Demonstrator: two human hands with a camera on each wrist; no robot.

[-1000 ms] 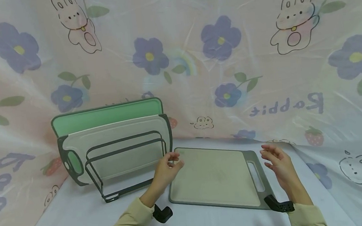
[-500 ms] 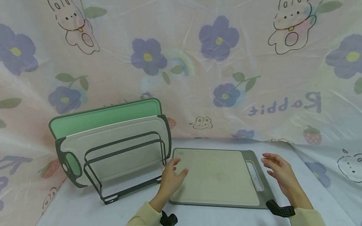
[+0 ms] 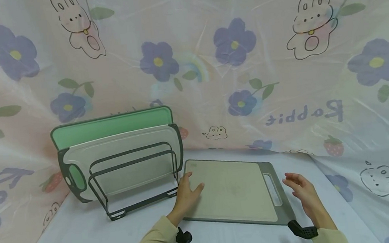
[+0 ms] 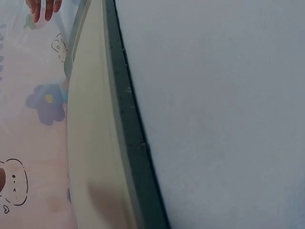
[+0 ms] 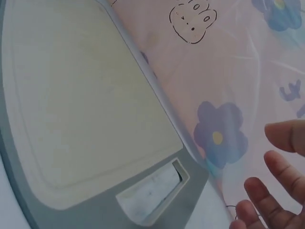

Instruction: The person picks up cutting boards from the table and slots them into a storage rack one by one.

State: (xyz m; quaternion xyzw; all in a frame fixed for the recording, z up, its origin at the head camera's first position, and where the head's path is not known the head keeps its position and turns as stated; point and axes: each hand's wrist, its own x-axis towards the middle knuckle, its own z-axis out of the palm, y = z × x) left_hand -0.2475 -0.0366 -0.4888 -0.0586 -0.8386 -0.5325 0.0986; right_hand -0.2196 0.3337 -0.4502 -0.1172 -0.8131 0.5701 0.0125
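A beige cutting board (image 3: 232,191) with a grey border lies flat on the white table, its slotted handle (image 3: 272,190) on the right. Over its left edge is my left hand (image 3: 187,195), fingers extended and thumb spread, holding nothing. Beyond the handle end hovers my right hand (image 3: 303,193), its fingers loosely bent and apart from the board. The right wrist view shows those spread fingers (image 5: 274,191) beside the handle end. In the left wrist view the board's grey edge (image 4: 126,114) runs down the middle, with a shadow near the bottom.
Left of the board stands a dark wire rack (image 3: 132,163). It holds a pale cutting board (image 3: 123,139) with dark ends and, behind that, a green cutting board (image 3: 111,125). A curtain (image 3: 192,98) printed with flowers and rabbits hangs behind the table.
My left hand has moved down and right from beside the rack to the left edge of the beige board, its fingers straightening. My right hand has lowered slightly.
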